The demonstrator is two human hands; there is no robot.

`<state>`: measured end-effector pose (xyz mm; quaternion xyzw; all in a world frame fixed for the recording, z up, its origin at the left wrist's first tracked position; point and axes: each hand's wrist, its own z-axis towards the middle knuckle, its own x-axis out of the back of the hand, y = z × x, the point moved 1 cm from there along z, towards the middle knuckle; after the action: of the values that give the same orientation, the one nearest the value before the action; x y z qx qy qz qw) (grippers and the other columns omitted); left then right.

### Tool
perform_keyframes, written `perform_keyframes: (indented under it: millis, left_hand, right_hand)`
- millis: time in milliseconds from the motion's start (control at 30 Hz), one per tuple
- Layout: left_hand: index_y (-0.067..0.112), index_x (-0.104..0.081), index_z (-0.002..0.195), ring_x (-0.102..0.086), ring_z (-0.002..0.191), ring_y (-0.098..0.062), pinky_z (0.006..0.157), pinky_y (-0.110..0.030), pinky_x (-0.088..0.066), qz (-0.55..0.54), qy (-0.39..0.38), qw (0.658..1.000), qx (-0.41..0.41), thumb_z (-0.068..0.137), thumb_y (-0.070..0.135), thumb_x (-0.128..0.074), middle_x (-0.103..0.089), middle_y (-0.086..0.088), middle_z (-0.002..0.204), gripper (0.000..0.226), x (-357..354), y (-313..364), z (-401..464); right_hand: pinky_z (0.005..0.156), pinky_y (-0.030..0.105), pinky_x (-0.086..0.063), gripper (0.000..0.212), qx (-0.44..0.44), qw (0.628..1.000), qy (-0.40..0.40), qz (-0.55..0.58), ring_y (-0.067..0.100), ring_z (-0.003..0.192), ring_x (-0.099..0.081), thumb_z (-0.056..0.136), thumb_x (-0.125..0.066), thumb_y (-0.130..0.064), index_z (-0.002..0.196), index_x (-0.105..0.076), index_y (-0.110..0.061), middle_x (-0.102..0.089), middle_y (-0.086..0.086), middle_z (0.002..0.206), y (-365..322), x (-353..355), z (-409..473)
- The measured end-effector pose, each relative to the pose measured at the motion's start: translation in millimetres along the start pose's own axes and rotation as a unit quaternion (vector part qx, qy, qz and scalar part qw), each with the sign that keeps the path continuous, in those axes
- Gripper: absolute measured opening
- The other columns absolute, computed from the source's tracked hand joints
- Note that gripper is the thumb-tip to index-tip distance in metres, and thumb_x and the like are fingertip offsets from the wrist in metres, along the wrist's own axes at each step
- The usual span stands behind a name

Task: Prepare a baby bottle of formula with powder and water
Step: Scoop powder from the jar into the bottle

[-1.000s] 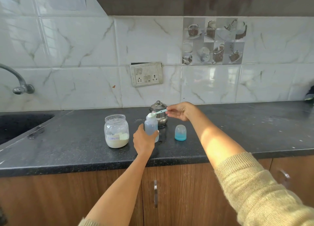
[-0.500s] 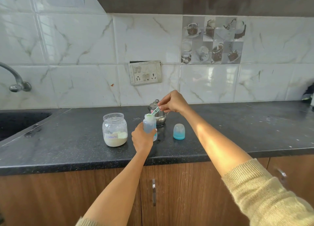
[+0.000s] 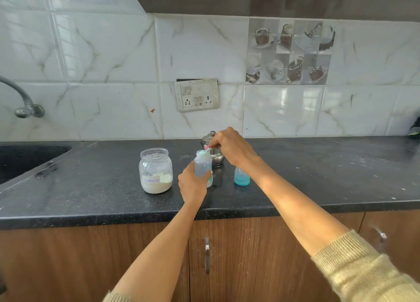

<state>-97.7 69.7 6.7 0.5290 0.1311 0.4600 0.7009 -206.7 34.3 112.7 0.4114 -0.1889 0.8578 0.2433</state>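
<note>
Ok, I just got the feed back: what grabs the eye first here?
Mid-counter, the left hand grips an open baby bottle while the right hand tips a small scoop into its mouth. Left of the bottle stands an open glass jar labelled formula, with powder in its lower part. Right of it sits a blue cap on the counter, and a steel pot stands behind.

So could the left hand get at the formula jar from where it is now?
Probably yes, once it lets go: the left hand grips the bottle, and the jar stands just to its left, lid off, with bare counter between them.
</note>
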Motion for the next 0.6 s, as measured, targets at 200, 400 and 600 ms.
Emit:
perform_keyframes:
  millis: [200, 400, 600]
  left_hand:
    - [0.016, -0.060, 0.114, -0.063, 0.091, -0.023, 0.071, -0.044, -0.058, 0.004, -0.004, 1.000, 0.008, 0.075, 0.031, -0.074, -0.068, -0.005, 0.105, 0.044, 1.8, 0.5, -0.8]
    - [0.016, -0.059, 0.116, -0.063, 0.092, -0.025, 0.069, -0.044, -0.059, 0.010, -0.005, 1.000, 0.011, 0.074, 0.033, -0.074, -0.067, -0.006, 0.107, 0.047, 0.9, -0.6, -1.1]
    - [0.015, -0.060, 0.115, -0.062, 0.095, -0.025, 0.070, -0.045, -0.058, 0.005, -0.002, 1.000, 0.012, 0.074, 0.031, -0.075, -0.067, -0.007, 0.109, 0.047, -0.5, -1.4, -0.5]
  right_hand:
    - [0.081, 0.027, -0.056, 0.016, -0.150, 0.973, 0.068, 0.164, 0.018, 0.083, -0.070, 0.080, -0.067, 0.000, 0.093, -0.076, -0.003, -0.075, 0.010, 0.094, 17.4, -4.8, 16.0]
    - [0.049, 0.021, -0.057, 0.011, -0.424, 0.750, 0.002, 0.508, 0.010, 0.046, -0.067, 0.077, -0.071, 0.003, 0.087, -0.066, 0.002, -0.071, 0.009, 0.066, 35.8, -10.4, 13.1]
    - [0.047, 0.023, -0.056, 0.008, -0.457, 0.620, -0.006, 0.638, 0.014, 0.041, -0.066, 0.081, -0.069, 0.001, 0.076, -0.062, 0.000, -0.067, 0.010, 0.048, 43.5, -17.5, -1.6]
